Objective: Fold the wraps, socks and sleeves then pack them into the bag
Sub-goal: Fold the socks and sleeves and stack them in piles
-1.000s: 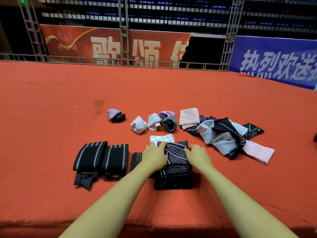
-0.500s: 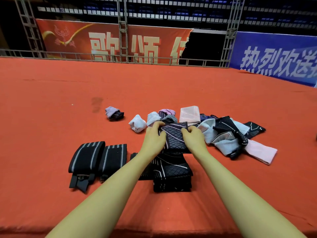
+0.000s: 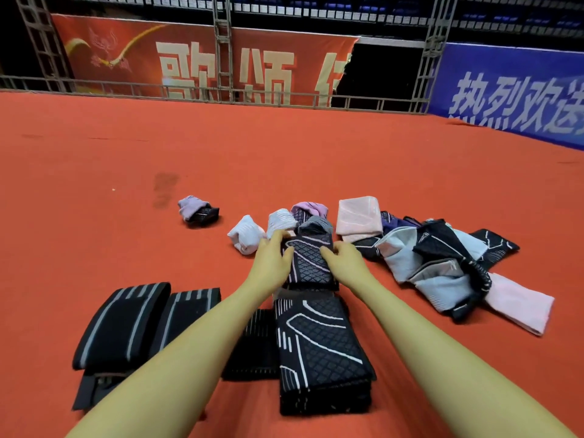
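Black patterned sleeve (image 3: 309, 263) is lying at frame centre on the orange tabletop (image 3: 94, 184), just beyond a folded stack (image 3: 322, 352). The left hand (image 3: 271, 263) and right hand (image 3: 346, 263) are gripping its sides with curled fingers. Unfolded pieces (image 3: 442, 263) are lying at right.

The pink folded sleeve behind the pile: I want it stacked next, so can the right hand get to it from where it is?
Probably yes. The pink folded sleeve lies just beyond the right hand with nothing covering it. But that hand now grips the dark patterned sleeve together with the left hand, so it must let go first.
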### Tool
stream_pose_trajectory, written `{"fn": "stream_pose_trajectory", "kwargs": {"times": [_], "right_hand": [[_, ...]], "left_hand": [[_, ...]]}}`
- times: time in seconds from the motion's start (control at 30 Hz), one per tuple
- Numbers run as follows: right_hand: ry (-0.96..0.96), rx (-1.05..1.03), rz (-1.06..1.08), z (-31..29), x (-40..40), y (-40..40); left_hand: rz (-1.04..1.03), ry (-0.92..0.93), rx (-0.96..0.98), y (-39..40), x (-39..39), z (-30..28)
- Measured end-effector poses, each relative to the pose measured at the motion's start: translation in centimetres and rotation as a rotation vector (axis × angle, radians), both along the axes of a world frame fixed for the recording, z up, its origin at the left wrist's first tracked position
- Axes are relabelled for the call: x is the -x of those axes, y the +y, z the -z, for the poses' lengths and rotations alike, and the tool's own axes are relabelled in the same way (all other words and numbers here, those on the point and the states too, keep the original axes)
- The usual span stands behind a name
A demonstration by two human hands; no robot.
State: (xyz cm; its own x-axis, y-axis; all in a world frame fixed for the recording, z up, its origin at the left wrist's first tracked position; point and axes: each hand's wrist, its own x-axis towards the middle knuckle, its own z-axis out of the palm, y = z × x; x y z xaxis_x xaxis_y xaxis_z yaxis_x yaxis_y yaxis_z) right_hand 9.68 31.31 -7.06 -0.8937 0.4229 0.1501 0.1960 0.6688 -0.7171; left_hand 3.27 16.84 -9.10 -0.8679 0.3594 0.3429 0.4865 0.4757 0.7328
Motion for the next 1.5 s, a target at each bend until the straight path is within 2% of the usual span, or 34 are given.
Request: {"fn": "stream_pose_trajectory", "kwargs": {"times": [0.1, 0.17, 0.23, 0.37, 0.43, 0.5, 0.6, 0.7, 0.8, 0.87, 0.97, 1.03, 1.2, 1.33, 1.4, 1.5], "right_hand": [[-0.109, -0.009, -0.095, 2.2, 0.0, 0.2], [-0.163, -0.041, -0.137, 3.0, -0.1, 0.3], [-0.178, -0.046, -0.152, 3.8, 0.2, 0.7], [-0.018, 0.040, -0.141, 4.9, 0.6, 1.2], [0.015, -0.119, -0.114, 5.4, 0.7, 1.6], [-0.076, -0.269, -0.082, 5.6, 0.7, 1.8], [-0.173, -0.309, -0.064, 5.9, 0.9, 1.9], [-0.066, -0.242, -0.051, 5.6, 1.6, 1.7], [0.120, -0.080, 0.016, 4.8, 3.1, 1.8], [0.186, -0.058, 0.067, 4.4, 4.7, 2.4], [0.194, -0.001, 0.087, 3.9, 6.9, 3.7], [0.133, 0.019, 0.049, 4.1, 8.0, 4.6], [0.014, 0.014, -0.062, 5.0, 9.4, 5.8], [-0.128, -0.162, -0.034, 5.5, 9.0, 6.2], [-0.104, -0.224, -0.058, 5.6, 8.6, 6.0], [0.062, -0.241, -0.156, 5.4, 8.2, 5.8]], "left_hand": [[0.021, -0.023, 0.206, -0.3, 0.2, 2.2], [-0.020, 0.000, 0.471, -0.4, 0.2, 3.2], [-0.030, 0.105, 0.708, -0.5, 0.3, 3.4], [0.112, 0.253, 0.783, -0.4, 0.8, 3.3], [0.175, 0.209, 0.816, -0.4, 1.0, 3.5], [0.200, 0.125, 0.822, -0.5, 1.3, 3.7], [0.201, 0.142, 0.834, -0.2, 1.6, 3.5], [0.176, 0.150, 0.758, 0.3, 2.0, 3.3], [0.113, 0.150, 0.558, 1.3, 3.0, 2.6], [0.088, 0.190, 0.459, 2.3, 4.0, 1.9], [0.097, 0.195, 0.335, 4.3, 5.4, 1.0], [0.107, 0.148, 0.293, 5.5, 6.3, 0.8], [0.136, 0.000, 0.333, 7.4, 8.4, 1.6], [0.144, -0.029, 0.372, 6.9, 8.9, 2.5], [0.157, -0.026, 0.430, 6.5, 8.8, 2.7], [0.147, 0.029, 0.486, 6.1, 8.3, 2.5]]}}
